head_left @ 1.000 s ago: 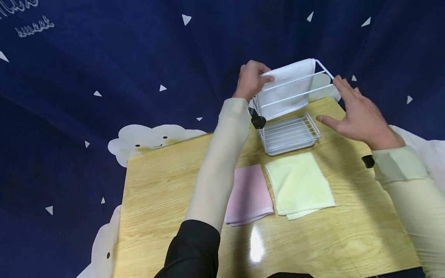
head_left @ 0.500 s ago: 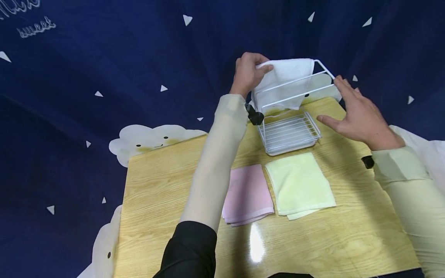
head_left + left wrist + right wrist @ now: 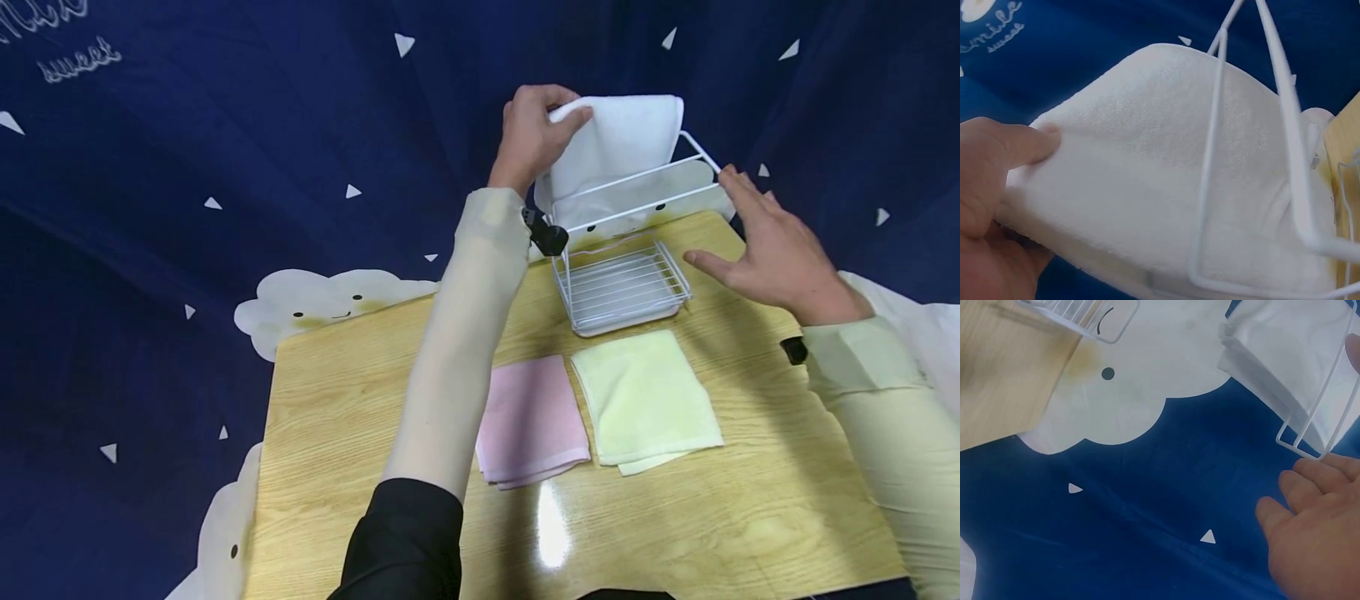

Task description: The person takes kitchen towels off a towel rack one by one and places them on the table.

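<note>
My left hand [image 3: 531,133] pinches the upper left corner of a white folded towel [image 3: 618,137] at the top of a white wire rack [image 3: 637,176]. In the left wrist view the thumb lies on the near face of the towel [image 3: 1135,150], and the rack's bars cross in front of the cloth. At the rack's right end my right hand [image 3: 783,246] has its fingers straight, with the fingertips touching the top frame. The right wrist view shows those fingers [image 3: 1300,490] extended beside the rack's corner, not wrapped round it.
A pink folded towel [image 3: 536,421] and a pale yellow folded towel [image 3: 648,400] lie side by side on the wooden table [image 3: 345,417], in front of the rack. The rack's lower tray [image 3: 626,292] stands near the table's back edge. A blue curtain [image 3: 300,125] hangs behind.
My left hand has moved up and slightly left, lifting the white towel from hanging across the rack's upper bars to mostly above and behind them. The right hand has stayed still.
</note>
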A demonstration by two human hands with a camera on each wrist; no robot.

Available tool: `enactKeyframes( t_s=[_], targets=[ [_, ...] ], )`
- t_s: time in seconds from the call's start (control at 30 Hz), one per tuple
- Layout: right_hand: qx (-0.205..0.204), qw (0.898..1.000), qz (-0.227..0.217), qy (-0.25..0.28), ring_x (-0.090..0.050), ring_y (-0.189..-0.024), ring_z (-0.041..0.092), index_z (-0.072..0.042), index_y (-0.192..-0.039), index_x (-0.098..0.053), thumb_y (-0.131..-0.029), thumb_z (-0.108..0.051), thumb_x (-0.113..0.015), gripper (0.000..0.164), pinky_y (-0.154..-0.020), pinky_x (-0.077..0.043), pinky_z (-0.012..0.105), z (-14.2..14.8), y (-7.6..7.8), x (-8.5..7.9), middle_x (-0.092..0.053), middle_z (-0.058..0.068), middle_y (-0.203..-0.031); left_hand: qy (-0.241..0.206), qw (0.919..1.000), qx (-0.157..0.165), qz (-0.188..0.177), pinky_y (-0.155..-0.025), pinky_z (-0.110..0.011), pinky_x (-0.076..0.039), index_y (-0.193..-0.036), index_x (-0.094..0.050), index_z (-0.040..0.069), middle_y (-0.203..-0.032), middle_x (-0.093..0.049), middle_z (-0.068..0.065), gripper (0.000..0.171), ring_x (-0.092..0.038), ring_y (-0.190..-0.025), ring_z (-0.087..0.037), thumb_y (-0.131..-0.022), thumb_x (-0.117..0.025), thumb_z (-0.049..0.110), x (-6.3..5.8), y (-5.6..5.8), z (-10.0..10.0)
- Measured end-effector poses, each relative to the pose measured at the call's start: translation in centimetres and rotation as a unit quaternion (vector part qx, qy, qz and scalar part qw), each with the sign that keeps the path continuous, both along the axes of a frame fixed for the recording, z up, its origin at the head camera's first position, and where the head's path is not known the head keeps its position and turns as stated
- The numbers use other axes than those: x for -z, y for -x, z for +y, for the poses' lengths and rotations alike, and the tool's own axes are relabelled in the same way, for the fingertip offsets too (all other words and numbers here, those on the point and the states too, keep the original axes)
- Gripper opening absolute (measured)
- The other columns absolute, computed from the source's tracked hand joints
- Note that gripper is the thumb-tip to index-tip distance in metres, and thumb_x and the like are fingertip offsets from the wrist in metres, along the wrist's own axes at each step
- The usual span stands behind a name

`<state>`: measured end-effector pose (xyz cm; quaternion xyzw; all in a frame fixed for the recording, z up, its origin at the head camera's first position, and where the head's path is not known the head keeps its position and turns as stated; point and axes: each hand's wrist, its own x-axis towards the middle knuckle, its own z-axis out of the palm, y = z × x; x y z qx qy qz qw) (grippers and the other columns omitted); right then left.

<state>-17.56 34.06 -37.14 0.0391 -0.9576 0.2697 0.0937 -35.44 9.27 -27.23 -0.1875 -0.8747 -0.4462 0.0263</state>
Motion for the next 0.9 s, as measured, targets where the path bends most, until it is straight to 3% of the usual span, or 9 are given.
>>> enactKeyframes(
  t_s=[0.2,0.47,0.9],
  targets=[
    [0.003,1.0,-0.002,0.001,-0.007,-0.141,0.059,-0.015,-0.163,-0.003,-0.09,-0.041,-0.072,0.104,-0.116,-0.008,0.062,0.2,-0.1,0.0,-0.001,0.004,-0.167,-0.025,0.9995,-0.001,0.018,-0.082,-0.022,-0.048,-0.116,-0.075,0.012,-0.119,-0.068,0.001,0.027,-0.061,-0.1,-0.011,-0.095,-0.074,0.028,-1.2,-0.1,-0.5],
    [0.001,1.0,-0.012,-0.001,-0.002,-0.145,0.052,-0.015,-0.162,-0.001,-0.09,-0.039,-0.072,0.104,-0.117,-0.004,0.058,0.2,-0.1,-0.1,0.002,0.004,-0.167,-0.034,0.9975,-0.01,0.061,-0.083,-0.02,-0.047,-0.117,-0.075,0.012,-0.118,-0.068,0.0,0.027,-0.06,-0.099,-0.01,-0.095,-0.072,0.027,-3.2,-0.5,-0.7],
    [0.002,1.0,-0.013,0.002,-0.003,-0.14,0.06,-0.014,-0.163,-0.002,-0.09,-0.04,-0.071,0.103,-0.115,-0.007,0.064,0.2,0.0,-0.2,0.002,0.002,-0.167,-0.051,0.9934,-0.031,0.098,-0.091,-0.018,-0.046,-0.127,-0.069,0.012,-0.127,-0.064,0.0,0.034,-0.062,-0.106,-0.008,-0.098,-0.069,0.029,-6.5,-2.0,-1.3]
  ],
)
